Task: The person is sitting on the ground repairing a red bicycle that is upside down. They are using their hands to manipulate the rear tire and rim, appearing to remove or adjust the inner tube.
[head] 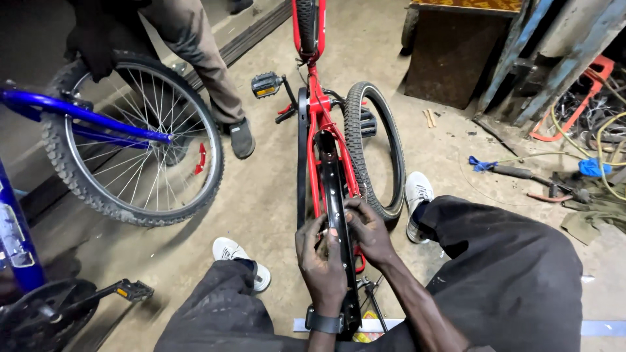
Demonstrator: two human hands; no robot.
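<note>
A: Rim [334, 189], black metal w/ spoke holes, sits lower centre in red frame [317, 104]. Left hand [323, 257] & right hand [368, 228] both pinch it.
B: Progress?
A: Early, I'd judge: rim bare, knobbly rubber tyre [378, 150] off, leaning just right. Blue bike [130, 137] upper left; concrete floor [274, 176].

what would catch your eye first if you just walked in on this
At bottom centre, the left hand and right hand pinch a bare black wheel rim set in a red bicycle frame. A loose black tyre leans just right; at left, another person steadies a blue bicycle's spoked wheel.
</note>
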